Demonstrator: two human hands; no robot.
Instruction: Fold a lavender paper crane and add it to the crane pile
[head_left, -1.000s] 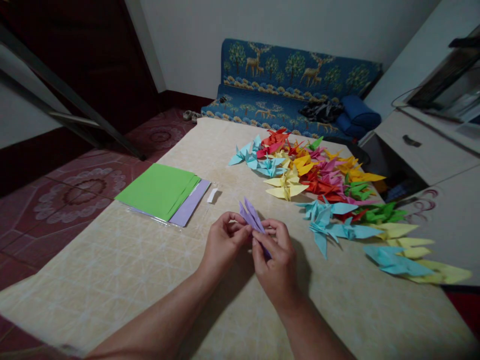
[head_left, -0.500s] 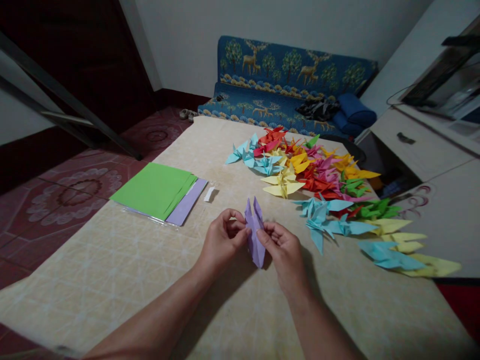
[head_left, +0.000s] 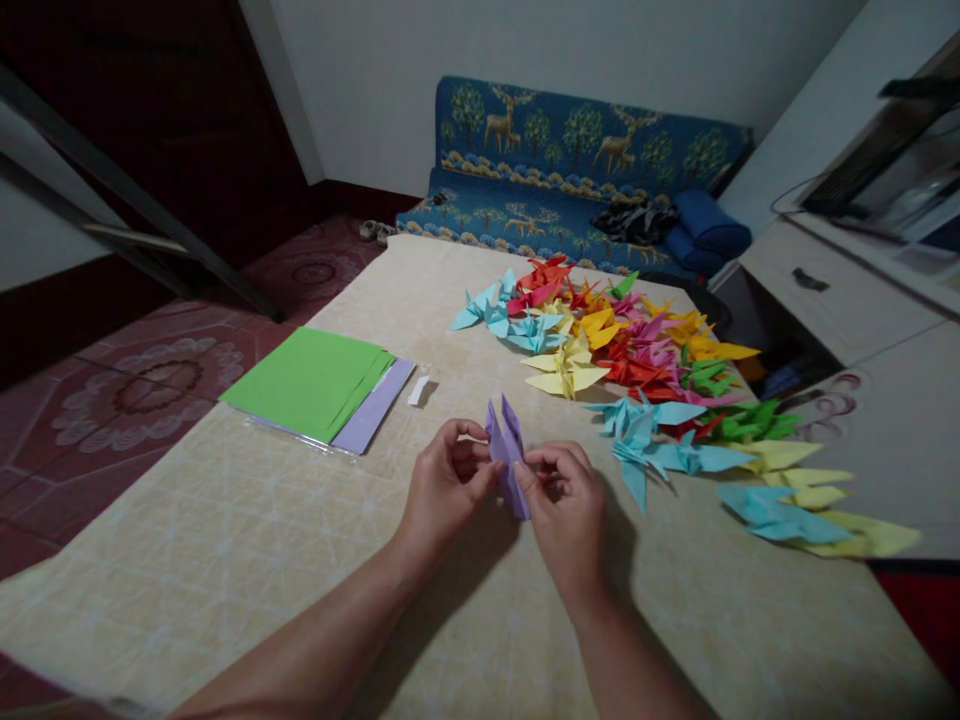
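Between my hands is a purple folded origami paper (head_left: 510,450), two narrow points at its top and one point at the bottom. My left hand (head_left: 454,480) pinches its left edge between thumb and fingers. On the right side, my right hand (head_left: 566,500) grips it with the thumb laid on the front face. The paper is held just above the patterned tablecloth (head_left: 247,590). To the right lie many folded paper cranes in several colours, among them a light blue crane (head_left: 637,440) closest to my right hand.
At the left lies a stack of green paper sheets (head_left: 307,375) over purple sheets (head_left: 375,410) in a clear wrapper. A small white paper piece (head_left: 418,390) is beside it. Beyond the table stands a blue patterned sofa (head_left: 525,190); at right, a white cabinet (head_left: 862,290).
The purple paper has turned slightly between my fingers and looks narrower, its bottom point raised a little. Both hands keep their pinch in nearly the same spot.
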